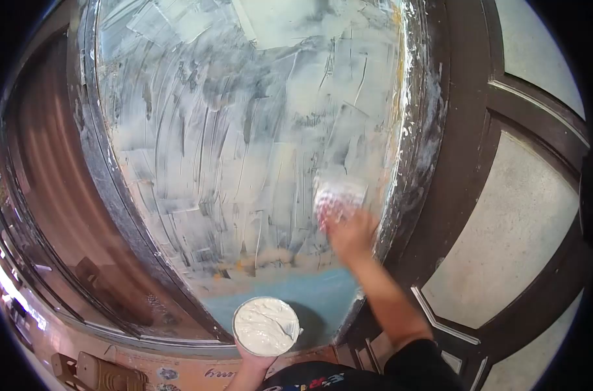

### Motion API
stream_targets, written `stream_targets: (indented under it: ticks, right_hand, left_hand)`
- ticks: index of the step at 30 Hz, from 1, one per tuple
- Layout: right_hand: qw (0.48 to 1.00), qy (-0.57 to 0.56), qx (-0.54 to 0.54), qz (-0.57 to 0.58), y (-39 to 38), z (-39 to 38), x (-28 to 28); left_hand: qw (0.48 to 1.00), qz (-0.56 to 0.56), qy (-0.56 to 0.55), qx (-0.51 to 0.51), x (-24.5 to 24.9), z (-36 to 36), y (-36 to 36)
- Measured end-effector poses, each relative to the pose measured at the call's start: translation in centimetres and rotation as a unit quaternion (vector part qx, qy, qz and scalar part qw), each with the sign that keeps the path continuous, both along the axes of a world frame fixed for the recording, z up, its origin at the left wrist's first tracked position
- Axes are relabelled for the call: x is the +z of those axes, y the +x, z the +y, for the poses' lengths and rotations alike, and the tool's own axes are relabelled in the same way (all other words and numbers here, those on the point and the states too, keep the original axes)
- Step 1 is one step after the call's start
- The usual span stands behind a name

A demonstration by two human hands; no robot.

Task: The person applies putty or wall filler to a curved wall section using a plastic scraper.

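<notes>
My left hand holds a round tub from below, low in front of me. Thick white putty fills it, with a ridged, scooped surface. Up and to the right, my right hand is closed on a flat putty scraper, blurred by motion. Its pale face bears a red and white pattern and lies at the wall panel. The wall panel carries streaky grey-white putty over most of its surface. A blue painted strip shows along its lower part.
Dark frame posts with white smears border the panel, on the left and right. A dark door with pale inset panels stands at right. Brown curtain-like folds show at left. A brown plastic chair is at lower left.
</notes>
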State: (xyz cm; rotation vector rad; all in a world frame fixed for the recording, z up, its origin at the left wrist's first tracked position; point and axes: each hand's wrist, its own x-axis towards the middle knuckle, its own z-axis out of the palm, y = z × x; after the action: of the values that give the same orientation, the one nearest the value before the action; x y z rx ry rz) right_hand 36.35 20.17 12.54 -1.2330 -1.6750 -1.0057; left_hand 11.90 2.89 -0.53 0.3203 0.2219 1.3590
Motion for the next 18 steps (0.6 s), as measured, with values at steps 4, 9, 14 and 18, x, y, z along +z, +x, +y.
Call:
stream_targets:
  ticks: [4, 9, 14, 18]
  right_hand:
    - [0.984, -0.118, 0.127, 0.025, -1.8, -5.5, -13.2]
    - [0.970, -0.032, 0.238, 0.028, 0.9, -5.2, -5.4]
    - [0.974, 0.098, 0.189, 0.084, 0.9, -1.3, 8.6]
    - [0.982, 0.041, 0.182, 0.004, -2.6, 0.7, 2.4]
  left_hand:
    - [0.993, -0.113, -0.001, -0.028, 0.3, -0.6, -0.3]
    - [0.996, -0.089, -0.029, 0.013, 0.3, -0.5, -0.2]
    - [0.988, -0.152, -0.019, -0.036, 2.0, 0.0, 1.5]
    - [0.988, -0.154, -0.001, -0.018, 1.2, 0.0, 2.1]
